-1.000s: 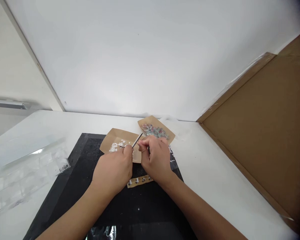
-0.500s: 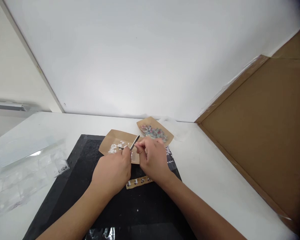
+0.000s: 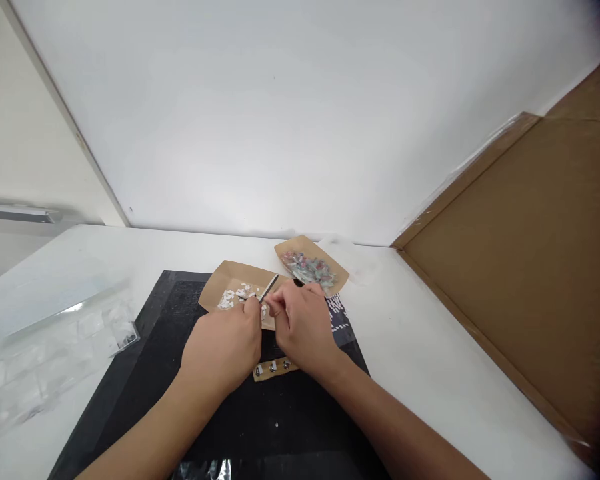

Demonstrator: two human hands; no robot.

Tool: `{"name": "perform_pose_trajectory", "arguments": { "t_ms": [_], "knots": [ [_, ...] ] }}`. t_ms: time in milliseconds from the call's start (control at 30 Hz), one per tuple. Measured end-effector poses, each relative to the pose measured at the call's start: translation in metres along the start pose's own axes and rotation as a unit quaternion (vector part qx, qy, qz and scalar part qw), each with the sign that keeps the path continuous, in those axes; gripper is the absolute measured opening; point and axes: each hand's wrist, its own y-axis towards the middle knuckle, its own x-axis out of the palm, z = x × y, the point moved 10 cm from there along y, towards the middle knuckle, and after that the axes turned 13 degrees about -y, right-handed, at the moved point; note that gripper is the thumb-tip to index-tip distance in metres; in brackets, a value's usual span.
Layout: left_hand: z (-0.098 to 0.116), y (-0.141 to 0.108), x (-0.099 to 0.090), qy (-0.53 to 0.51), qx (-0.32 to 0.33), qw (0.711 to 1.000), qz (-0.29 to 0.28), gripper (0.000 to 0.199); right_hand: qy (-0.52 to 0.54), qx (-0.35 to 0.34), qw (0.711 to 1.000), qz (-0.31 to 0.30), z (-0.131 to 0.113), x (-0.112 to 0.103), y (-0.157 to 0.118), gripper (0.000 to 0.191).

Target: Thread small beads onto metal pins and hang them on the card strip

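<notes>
My left hand [image 3: 225, 343] is closed round a thin dark tool with a pale face [image 3: 269, 287], which points up and away. Just right of it, my right hand [image 3: 304, 325] is closed in a pinch near the tool's lower part; what its fingertips hold is too small to make out. Behind both hands lies a brown paper tray [image 3: 215, 283] with small white pieces [image 3: 229, 297] in it. Below the hands, a tan strip [image 3: 265, 375] bearing small metal parts and white bits rests on the black mat [image 3: 280, 420], partly covered by my right hand.
A second paper tray [image 3: 286, 248] holds small wrapped items at the back. Dark sheets with white pieces [image 3: 337, 310] lie right of my right hand. A clear compartment box [image 3: 55, 360] is at left, brown cardboard [image 3: 520, 267] at right.
My right hand has moved slightly down and left, closer to my left hand, and covers more of the tan strip. My left hand still holds the tool.
</notes>
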Motion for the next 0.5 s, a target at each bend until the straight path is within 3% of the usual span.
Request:
{"name": "perform_pose_trajectory", "arguments": {
  "t_ms": [133, 267, 367, 500],
  "knots": [
    [-0.0001, 0.0000, 0.0005, -0.001, -0.008, 1.000, -0.004, 0.024, -0.006, 0.041, 0.999, 0.029, 0.0074, -0.0073, -0.0012, 0.017],
    [0.0006, 0.0005, 0.0028, -0.004, -0.010, 1.000, -0.022, 0.023, 0.014, 0.004, 1.000, -0.011, -0.0001, -0.0008, -0.0006, 0.019],
    [0.0009, 0.0010, 0.0001, -0.004, -0.009, 1.000, -0.012, 0.025, 0.004, 0.031, 0.999, 0.010, 0.0050, -0.0050, -0.0005, 0.017],
    [0.0008, 0.0010, 0.0011, -0.004, -0.007, 1.000, -0.016, 0.025, 0.018, 0.005, 1.000, -0.008, -0.0009, -0.0013, -0.0012, 0.018]
  ]
}}
